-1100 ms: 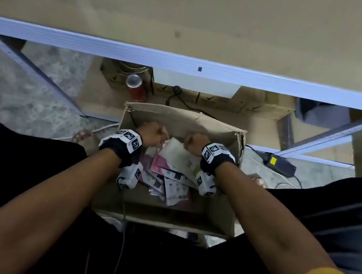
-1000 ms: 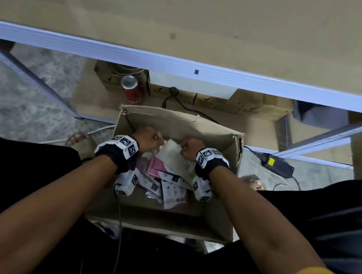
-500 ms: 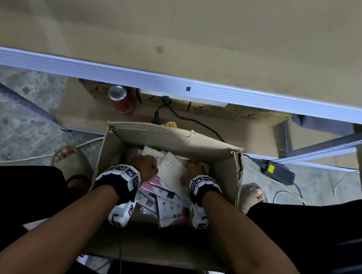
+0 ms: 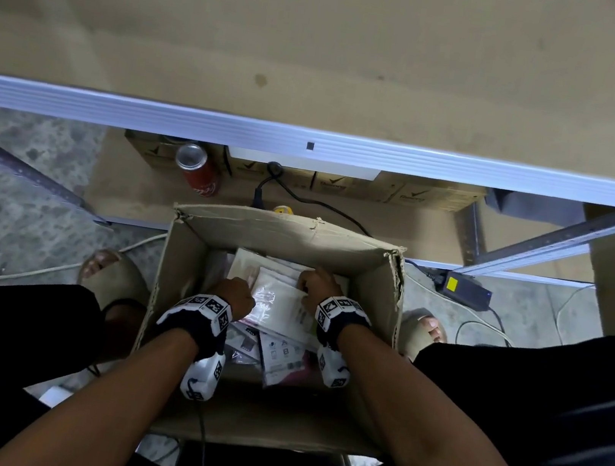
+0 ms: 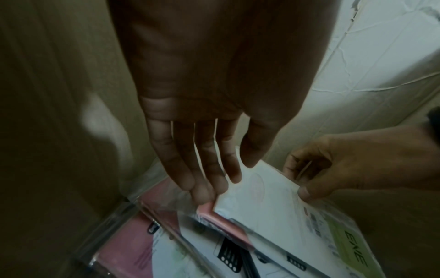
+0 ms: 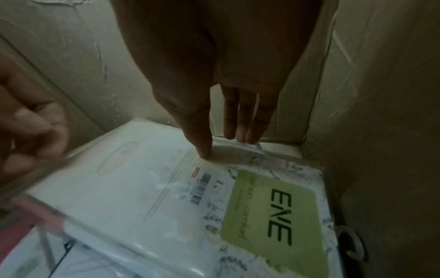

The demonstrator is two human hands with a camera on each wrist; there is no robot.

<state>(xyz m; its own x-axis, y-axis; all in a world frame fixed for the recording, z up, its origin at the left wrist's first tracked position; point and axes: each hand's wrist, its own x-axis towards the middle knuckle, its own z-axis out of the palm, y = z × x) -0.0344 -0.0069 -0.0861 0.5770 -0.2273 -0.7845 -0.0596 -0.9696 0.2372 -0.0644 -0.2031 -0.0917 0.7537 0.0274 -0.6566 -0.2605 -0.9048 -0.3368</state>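
An open cardboard box (image 4: 291,226) stands on the floor between my legs, and both hands are inside it. They hold a white plastic-wrapped packet (image 4: 283,305) with a green "EVE" label (image 6: 273,212), which lies on top of the other packets. My left hand (image 4: 236,296) holds the packet's left edge (image 5: 238,169) between thumb and nearly straight fingers. My right hand (image 4: 320,284) pinches its far edge (image 6: 221,146), thumb on top and fingers behind. The same packet (image 5: 273,206) slopes over pink packets in the left wrist view.
Several pink and white packets (image 4: 278,364) fill the box bottom. Beyond the box are a red can (image 4: 197,172), a black cable, a power adapter (image 4: 465,290) and a metal table rail (image 4: 311,145). My sandalled feet (image 4: 116,276) flank the box.
Both hands have sunk deeper into the box with the white packet, which now lies flatter on the pile. The head view has tipped further down over the box.
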